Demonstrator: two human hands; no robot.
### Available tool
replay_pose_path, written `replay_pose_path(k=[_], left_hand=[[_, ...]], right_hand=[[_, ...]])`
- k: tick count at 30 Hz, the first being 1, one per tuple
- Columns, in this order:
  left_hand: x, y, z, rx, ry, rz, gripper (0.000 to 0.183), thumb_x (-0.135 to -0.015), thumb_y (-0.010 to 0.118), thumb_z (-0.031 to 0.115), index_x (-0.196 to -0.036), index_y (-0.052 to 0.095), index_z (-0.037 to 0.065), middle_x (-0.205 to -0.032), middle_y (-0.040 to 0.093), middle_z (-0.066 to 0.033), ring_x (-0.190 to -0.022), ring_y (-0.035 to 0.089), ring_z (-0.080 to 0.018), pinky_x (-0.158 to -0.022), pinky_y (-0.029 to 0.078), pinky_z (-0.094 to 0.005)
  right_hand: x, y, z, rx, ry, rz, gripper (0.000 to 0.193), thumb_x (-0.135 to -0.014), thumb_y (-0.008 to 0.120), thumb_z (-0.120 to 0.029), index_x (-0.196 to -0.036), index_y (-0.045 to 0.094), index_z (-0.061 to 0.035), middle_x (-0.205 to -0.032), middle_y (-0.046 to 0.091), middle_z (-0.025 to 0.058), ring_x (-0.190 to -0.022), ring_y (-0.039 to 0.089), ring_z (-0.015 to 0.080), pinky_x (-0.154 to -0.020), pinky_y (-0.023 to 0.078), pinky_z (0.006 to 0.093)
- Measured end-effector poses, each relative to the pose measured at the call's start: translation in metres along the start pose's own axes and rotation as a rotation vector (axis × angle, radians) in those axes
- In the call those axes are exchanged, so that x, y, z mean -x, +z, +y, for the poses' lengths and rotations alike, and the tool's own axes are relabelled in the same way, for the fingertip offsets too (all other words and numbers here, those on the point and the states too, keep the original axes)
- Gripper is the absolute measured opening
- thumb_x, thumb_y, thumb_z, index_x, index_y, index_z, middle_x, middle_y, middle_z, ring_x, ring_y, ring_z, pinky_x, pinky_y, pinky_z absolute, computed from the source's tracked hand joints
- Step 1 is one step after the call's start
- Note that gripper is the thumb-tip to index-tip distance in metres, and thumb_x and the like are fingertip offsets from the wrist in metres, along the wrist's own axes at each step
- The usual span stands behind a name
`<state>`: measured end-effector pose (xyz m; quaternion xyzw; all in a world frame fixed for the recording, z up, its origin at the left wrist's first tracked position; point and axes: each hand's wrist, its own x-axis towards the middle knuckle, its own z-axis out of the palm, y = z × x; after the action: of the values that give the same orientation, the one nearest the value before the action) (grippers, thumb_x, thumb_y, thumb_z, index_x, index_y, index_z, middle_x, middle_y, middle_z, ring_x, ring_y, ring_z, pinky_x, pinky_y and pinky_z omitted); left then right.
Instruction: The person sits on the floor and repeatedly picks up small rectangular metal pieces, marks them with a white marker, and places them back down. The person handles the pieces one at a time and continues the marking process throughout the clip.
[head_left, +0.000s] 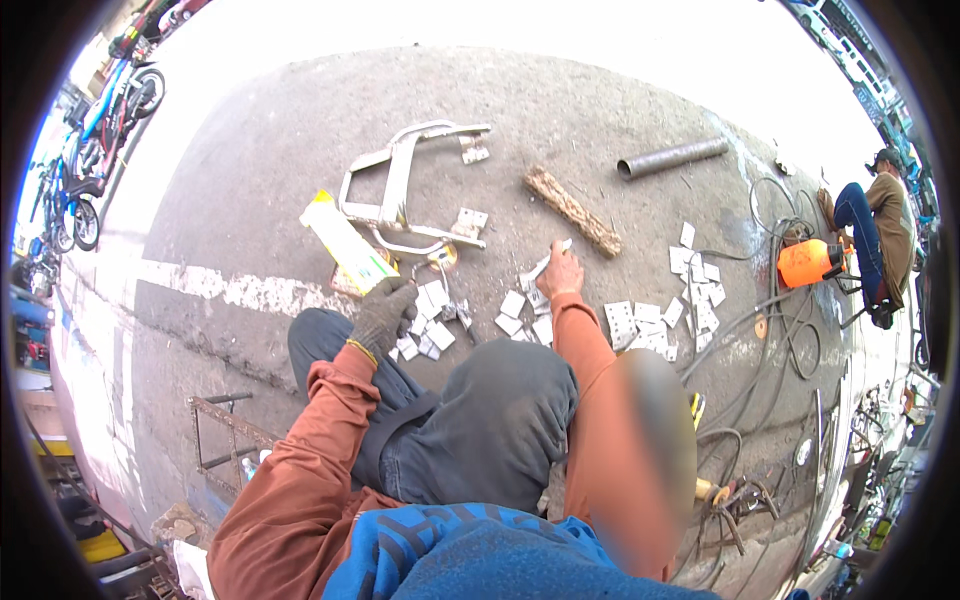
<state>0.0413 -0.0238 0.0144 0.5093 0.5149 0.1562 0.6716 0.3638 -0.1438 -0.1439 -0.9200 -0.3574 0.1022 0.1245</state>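
My left hand point(384, 312), in a dark glove, is closed with its fingers curled downward; what is in them, if anything, is hidden. It is beside a loose group of small silvery metal plates point(438, 335) and the lower end of a yellow and white packet point(345, 240). My bare right hand point(562, 272) reaches down in front of my knees, its fingers closed around a small pale piece point(567, 244) whose tip sticks out. Against its left side are more square plates point(513, 303). Further right, several plates with holes point(620, 322) lie in an overlapping heap.
Beyond my hands lie a bent silver tubular frame point(400, 180), a rough wooden stick point(572, 210) and a dark metal pipe point(680, 157). Cables point(765, 300) coil on the right by an orange container point(805, 263) and a seated person point(880, 230). A rusty frame point(235, 430) stands lower left.
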Motion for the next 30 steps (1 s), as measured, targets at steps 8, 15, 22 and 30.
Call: replay_pose_path(k=[8, 15, 22, 30], left_hand=[[0.004, -0.001, -0.001, 0.1, 0.069, -0.053, 0.029, -0.095, 0.07, 0.023, -0.117, 0.061, 0.006, -0.069, 0.059, -0.0016, -0.048, 0.048, -0.0083, -0.041, 0.037, -0.0243], [0.02, -0.011, -0.002, 0.323, 0.06, -0.154, 0.029, -0.095, 0.071, 0.019, -0.118, 0.059, 0.008, -0.076, 0.06, -0.0018, -0.052, 0.05, -0.0079, -0.042, 0.038, -0.0213], [0.051, 0.022, 0.038, 0.594, 0.224, -0.399, 0.014, -0.1, 0.066, 0.016, -0.111, 0.063, 0.008, -0.076, 0.053, 0.0041, -0.057, 0.047, -0.0054, -0.044, 0.035, -0.0193], [0.109, 0.045, 0.065, 0.682, 0.18, -0.476, 0.02, -0.097, 0.07, 0.016, -0.114, 0.065, 0.006, -0.072, 0.052, 0.0028, -0.059, 0.043, -0.0066, -0.051, 0.034, -0.0203]], right_hand=[[0.01, -0.005, 0.007, -0.34, -0.004, -0.014, 0.051, -0.074, 0.073, -0.008, -0.12, 0.055, -0.0117, -0.1, 0.07, 0.0241, -0.1, 0.068, 0.0437, -0.083, 0.054, 0.051], [0.058, -0.111, -0.023, -0.891, -0.16, 0.23, 0.053, -0.073, 0.069, 0.003, -0.122, 0.053, -0.009, -0.086, 0.058, 0.0082, -0.078, 0.06, 0.0196, -0.072, 0.05, 0.0342], [0.158, -0.256, -0.06, -1.289, -0.586, 0.124, 0.042, -0.088, 0.074, 0.0, -0.125, 0.053, -0.0025, -0.112, 0.06, 0.0084, -0.09, 0.062, 0.0119, -0.081, 0.054, 0.0258], [0.23, -0.287, -0.08, -1.415, -0.205, -0.088, 0.042, -0.087, 0.078, -0.007, -0.12, 0.052, -0.0003, -0.099, 0.059, 0.0067, -0.081, 0.065, 0.0156, -0.064, 0.058, 0.0289]])
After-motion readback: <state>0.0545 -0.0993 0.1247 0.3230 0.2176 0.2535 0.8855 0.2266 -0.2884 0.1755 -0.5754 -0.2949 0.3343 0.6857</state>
